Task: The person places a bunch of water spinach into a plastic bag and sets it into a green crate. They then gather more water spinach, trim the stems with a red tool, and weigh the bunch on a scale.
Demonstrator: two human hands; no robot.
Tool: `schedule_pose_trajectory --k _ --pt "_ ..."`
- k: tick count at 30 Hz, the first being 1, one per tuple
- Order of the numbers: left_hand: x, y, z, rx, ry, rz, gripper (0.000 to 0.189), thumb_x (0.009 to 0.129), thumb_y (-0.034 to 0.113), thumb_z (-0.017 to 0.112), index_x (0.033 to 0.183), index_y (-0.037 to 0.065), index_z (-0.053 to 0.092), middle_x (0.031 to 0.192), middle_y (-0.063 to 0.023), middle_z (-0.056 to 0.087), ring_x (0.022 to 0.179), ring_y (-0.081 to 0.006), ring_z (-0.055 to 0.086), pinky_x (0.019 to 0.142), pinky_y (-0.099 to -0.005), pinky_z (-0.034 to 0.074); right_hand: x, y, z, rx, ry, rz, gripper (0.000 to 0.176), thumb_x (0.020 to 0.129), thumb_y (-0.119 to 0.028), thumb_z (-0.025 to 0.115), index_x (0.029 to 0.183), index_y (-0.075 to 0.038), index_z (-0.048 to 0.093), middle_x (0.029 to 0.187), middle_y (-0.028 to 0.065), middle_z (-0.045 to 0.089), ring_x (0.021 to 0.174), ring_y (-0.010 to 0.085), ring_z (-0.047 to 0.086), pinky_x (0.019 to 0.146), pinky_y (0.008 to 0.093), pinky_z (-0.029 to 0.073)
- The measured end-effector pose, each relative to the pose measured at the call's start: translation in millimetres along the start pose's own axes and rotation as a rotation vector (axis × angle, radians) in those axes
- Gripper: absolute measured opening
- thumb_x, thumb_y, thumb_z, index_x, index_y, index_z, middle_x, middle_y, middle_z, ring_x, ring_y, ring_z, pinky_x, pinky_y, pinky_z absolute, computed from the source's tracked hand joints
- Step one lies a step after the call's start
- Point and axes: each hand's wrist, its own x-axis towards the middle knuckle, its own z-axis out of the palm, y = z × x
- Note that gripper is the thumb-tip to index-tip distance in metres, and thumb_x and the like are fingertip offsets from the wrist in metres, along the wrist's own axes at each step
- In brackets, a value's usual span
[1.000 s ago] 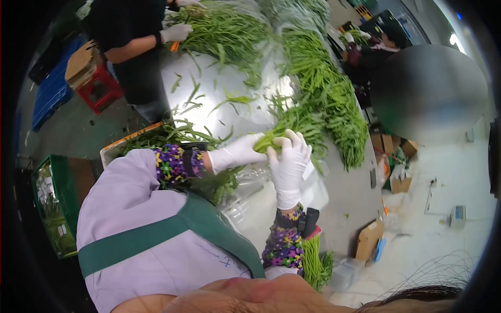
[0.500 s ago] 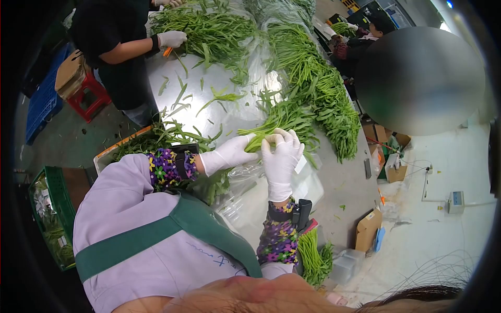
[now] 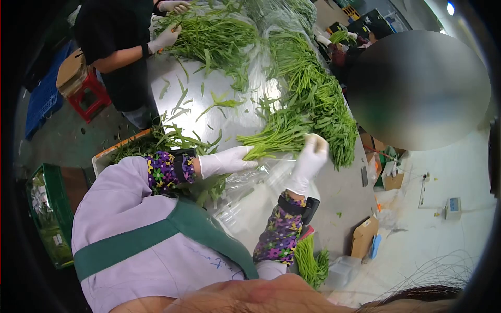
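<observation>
My left hand (image 3: 228, 161), in a white glove, closes on a few pale stems (image 3: 259, 151) of leafy greens that look like water spinach. Just beyond it, a loose bunch of the same greens (image 3: 279, 131) lies on the metal table, stem ends towards me. My gloved right hand (image 3: 311, 159) is over the right side of this bunch, fingers curled together and slightly blurred; whatever they pinch is hidden. Below both hands lie clear plastic bags or trays (image 3: 250, 193).
A long heap of greens (image 3: 326, 99) runs along the table's right side, partly under plastic film. Across the metal table (image 3: 214, 117), cut leaves are scattered. A co-worker's gloved hand (image 3: 166, 39) works at another heap. A crate of trimmings (image 3: 141, 146) stands left; bundled greens (image 3: 311, 263) sit near my right elbow.
My right hand has moved right, away from my left hand, which stays near the stem ends. The co-worker's near hand has shifted up and left.
</observation>
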Motion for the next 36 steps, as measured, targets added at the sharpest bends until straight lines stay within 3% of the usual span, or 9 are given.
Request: schedule_pose_trajectory --k 2,4,5,7,8,14,22,29,36 --pt "3 -10 1 -0.035 0.023 -0.034 0.049 0.094 0.019 0.057 0.138 0.005 0.041 0.114 -0.0082 0.062 0.092 -0.0158 0.058 0.081 -0.0313 0.049 -6 -16 10 0.056 0.034 0.006 0.016 0.085 -0.004 0.063 0.101 -0.002 0.061 0.099 0.0062 0.065 0.104 0.0243 0.057 0.094 0.0362 0.043" --pt "10 -29 6 0.028 0.041 0.098 0.043 0.093 0.019 0.059 0.131 0.005 0.049 0.118 -0.0103 0.062 0.098 -0.0189 0.058 0.086 -0.0342 0.048 -44 -53 38 -0.137 -0.537 -0.468 0.034 0.085 -0.008 0.065 0.118 -0.003 0.059 0.117 0.0112 0.061 0.112 0.0274 0.054 0.100 0.0383 0.040" --pt "12 -29 17 -0.561 0.199 0.362 0.042 0.089 0.022 0.064 0.124 0.002 0.054 0.108 -0.0077 0.063 0.096 -0.0137 0.055 0.086 -0.0298 0.047 -53 -65 41 -0.119 -0.543 -0.474 0.034 0.085 -0.008 0.065 0.118 -0.003 0.059 0.117 0.0112 0.061 0.112 0.0274 0.054 0.100 0.0383 0.040" --pt "-7 15 1 -0.258 0.124 0.086 0.042 0.089 0.021 0.065 0.125 0.002 0.054 0.110 -0.0084 0.063 0.098 -0.0134 0.055 0.088 -0.0298 0.047 -64 -77 41 -0.445 -0.673 -0.884 0.049 0.086 -0.016 0.067 0.131 -0.005 0.053 0.132 0.0157 0.053 0.124 0.0313 0.047 0.104 0.0394 0.037" --pt "-14 29 -3 0.023 0.044 -0.183 0.042 0.089 0.020 0.065 0.125 0.002 0.054 0.112 -0.0091 0.063 0.100 -0.0132 0.056 0.090 -0.0298 0.047 -45 -67 28 -0.426 -0.646 -0.789 0.056 0.088 -0.025 0.065 0.137 -0.005 0.048 0.139 0.0174 0.048 0.131 0.0342 0.040 0.109 0.0414 0.033" --pt "-14 0 7 -0.005 -0.138 0.178 0.036 0.086 0.018 0.070 0.115 0.000 0.057 0.106 -0.0092 0.064 0.097 -0.0140 0.057 0.088 -0.0296 0.047 -60 -23 21 -0.090 -1.241 -0.075 0.060 0.097 -0.040 0.050 0.140 0.001 0.042 0.137 0.0217 0.049 0.129 0.0310 0.046 0.109 0.0367 0.032" --pt "-14 74 -26 -0.162 0.199 0.071 0.018 0.091 0.021 0.064 0.100 0.006 0.059 0.079 0.0007 0.058 0.071 -0.0068 0.053 0.064 -0.0240 0.046 -86 -8 -2 -0.125 -0.748 -0.132 0.079 0.089 -0.035 0.067 0.148 -0.001 0.028 0.137 0.0183 0.048 0.125 0.0265 0.047 0.108 0.0335 0.032" --pt "7 100 -4 -0.372 0.035 0.113 0.037 0.088 0.022 0.068 0.117 0.002 0.056 0.095 -0.0048 0.061 0.085 -0.0099 0.058 0.071 -0.0241 0.049 -148 -4 40 0.203 -0.449 0.254 0.020 0.088 -0.011 0.062 0.101 0.002 0.056 0.081 0.0082 0.063 0.072 0.0191 0.061 0.067 0.0336 0.050" --pt "-15 100 13 -0.564 -0.338 -0.198 0.052 0.095 0.028 0.057 0.138 0.004 0.040 0.094 -0.0040 0.059 0.076 -0.0121 0.061 0.066 -0.0254 0.053 -157 -38 -6 0.559 -0.551 0.474 0.007 0.089 -0.007 0.057 0.087 0.000 0.054 0.069 0.0046 0.055 0.061 0.0151 0.056 0.058 0.0261 0.046"
